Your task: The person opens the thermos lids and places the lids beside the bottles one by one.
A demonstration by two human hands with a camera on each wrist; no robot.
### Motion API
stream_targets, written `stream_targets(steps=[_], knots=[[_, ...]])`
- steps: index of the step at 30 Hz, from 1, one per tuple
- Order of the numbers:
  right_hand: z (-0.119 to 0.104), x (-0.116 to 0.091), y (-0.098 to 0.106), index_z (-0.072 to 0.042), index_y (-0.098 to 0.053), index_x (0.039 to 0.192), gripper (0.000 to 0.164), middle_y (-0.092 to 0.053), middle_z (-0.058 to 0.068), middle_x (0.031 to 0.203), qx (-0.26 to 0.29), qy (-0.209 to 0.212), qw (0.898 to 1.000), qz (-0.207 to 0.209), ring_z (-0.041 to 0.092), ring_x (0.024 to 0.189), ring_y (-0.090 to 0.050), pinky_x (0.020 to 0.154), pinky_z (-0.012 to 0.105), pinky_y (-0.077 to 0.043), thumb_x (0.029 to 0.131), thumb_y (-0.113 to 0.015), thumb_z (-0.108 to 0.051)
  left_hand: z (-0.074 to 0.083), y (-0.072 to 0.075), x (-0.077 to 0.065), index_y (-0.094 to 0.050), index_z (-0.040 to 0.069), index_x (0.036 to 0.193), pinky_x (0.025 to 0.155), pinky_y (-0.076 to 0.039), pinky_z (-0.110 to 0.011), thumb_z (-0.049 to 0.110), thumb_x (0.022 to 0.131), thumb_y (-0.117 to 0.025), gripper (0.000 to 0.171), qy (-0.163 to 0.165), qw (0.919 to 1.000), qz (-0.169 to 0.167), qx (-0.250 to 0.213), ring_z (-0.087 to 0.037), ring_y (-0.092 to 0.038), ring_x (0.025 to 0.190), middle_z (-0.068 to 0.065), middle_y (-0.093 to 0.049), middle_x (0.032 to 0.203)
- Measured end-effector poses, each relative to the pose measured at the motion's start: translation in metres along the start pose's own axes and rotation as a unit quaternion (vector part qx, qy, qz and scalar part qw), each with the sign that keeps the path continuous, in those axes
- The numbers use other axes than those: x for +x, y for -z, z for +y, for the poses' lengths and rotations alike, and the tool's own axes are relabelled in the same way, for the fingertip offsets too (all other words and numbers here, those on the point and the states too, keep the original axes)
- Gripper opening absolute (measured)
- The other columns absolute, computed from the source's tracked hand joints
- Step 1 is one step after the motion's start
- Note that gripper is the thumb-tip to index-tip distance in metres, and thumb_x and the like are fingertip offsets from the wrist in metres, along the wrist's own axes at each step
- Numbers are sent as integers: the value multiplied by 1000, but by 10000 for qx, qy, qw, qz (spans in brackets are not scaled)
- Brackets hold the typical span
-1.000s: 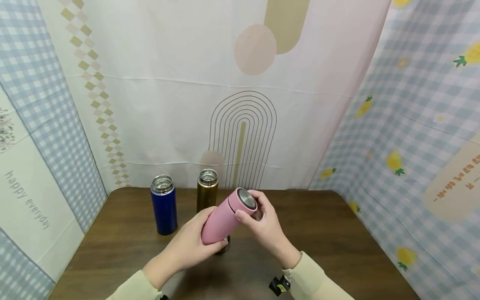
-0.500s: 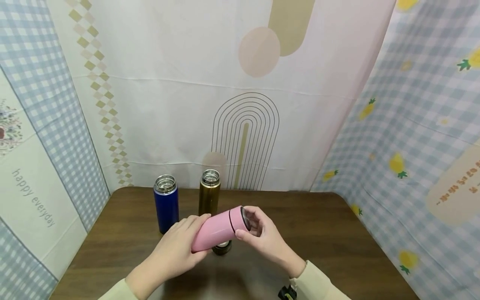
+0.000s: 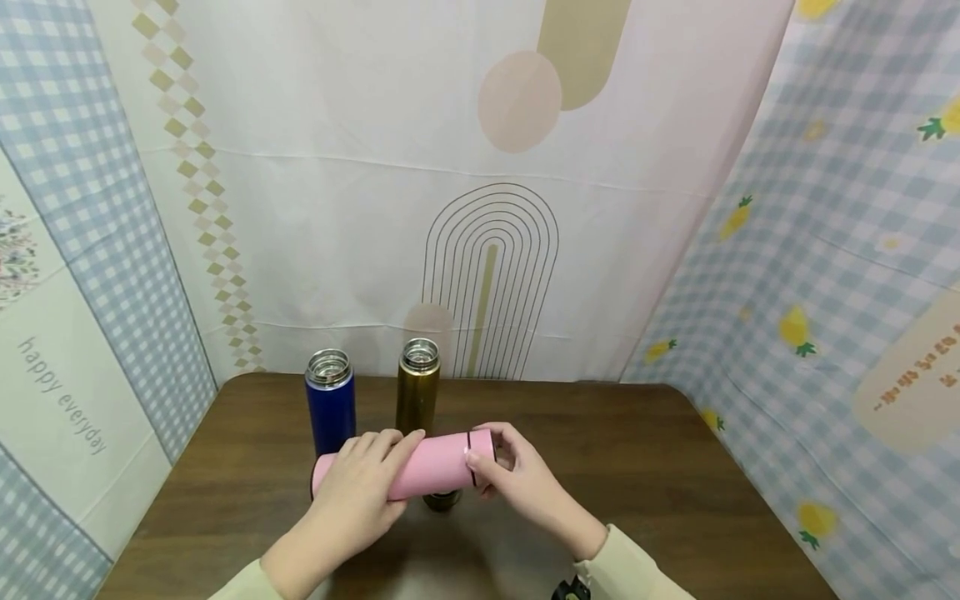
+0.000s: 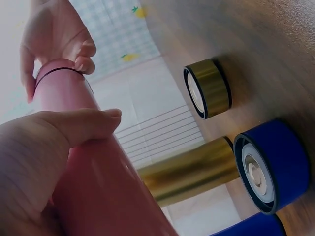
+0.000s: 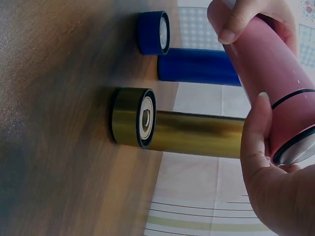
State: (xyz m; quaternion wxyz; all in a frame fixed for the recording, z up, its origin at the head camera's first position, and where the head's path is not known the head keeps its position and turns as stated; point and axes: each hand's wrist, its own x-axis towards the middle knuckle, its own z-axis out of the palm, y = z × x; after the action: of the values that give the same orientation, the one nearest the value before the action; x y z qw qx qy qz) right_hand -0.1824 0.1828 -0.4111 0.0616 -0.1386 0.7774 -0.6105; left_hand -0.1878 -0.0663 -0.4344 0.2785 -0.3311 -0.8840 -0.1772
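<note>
A pink thermos flask [image 3: 435,465] lies nearly level in the air above the table, its lid end toward the right. My left hand [image 3: 351,487] grips its body from above and behind, thumb along the near side. With thumb and fingers, my right hand [image 3: 525,479] holds the pink lid [image 3: 483,450]; a dark ring marks the seam between lid and body. In the right wrist view the lid's silver top [image 5: 299,147] shows past the right thumb. Behind the flask, an uncapped gold thermos [image 3: 417,392] and an uncapped blue thermos [image 3: 330,408] stand upright.
The gold lid [image 5: 133,117] sits upside down on the brown table [image 3: 615,483] in front of the gold thermos. The blue lid [image 4: 273,164] sits likewise near the blue thermos. A patterned cloth backdrop [image 3: 337,208] rises behind the table, with checked cloth [image 3: 825,275] at the right.
The pink flask has tipped from slanted to nearly level and come down and left, its lid top turning away from the head view. Both hands keep their hold.
</note>
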Motion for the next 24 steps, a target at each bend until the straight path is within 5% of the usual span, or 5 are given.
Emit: stream_targets(steps=[8,14,19,24], knots=[[2,1,4,-11,-53,125,39,-56,12,109,-121,38,9999,-114,19,84,-64,69,36,-56,91,-68,-24,1,-2,-2,-60,13,124,80,-49,-39,33,56,-85,76,136,9999,-97,-43,-19,-60,91,3,-62,103],[-8,-3,5,-10,-53,123,39,-59,10,103,-189,143,9993,-273,16,77,-61,63,28,-52,89,-70,-18,-2,-4,-2,-62,13,118,72,-51,-35,41,55,-84,72,-166,9998,45,63,-15,-61,80,4,-64,98],[-20,-8,5,-4,-50,124,40,-55,12,107,-135,166,9988,-436,18,80,-63,66,34,-55,90,-69,-15,-5,-4,0,-63,12,116,69,-52,-34,40,52,-85,73,-432,9988,155,138,-15,-62,77,3,-66,96],[-7,-6,7,-7,-49,127,41,-54,12,110,-92,290,9983,-494,19,81,-63,68,41,-55,91,-68,-14,-6,0,3,-65,15,113,67,-51,-33,40,51,-86,71,-425,9989,153,106,-14,-61,75,5,-67,95]])
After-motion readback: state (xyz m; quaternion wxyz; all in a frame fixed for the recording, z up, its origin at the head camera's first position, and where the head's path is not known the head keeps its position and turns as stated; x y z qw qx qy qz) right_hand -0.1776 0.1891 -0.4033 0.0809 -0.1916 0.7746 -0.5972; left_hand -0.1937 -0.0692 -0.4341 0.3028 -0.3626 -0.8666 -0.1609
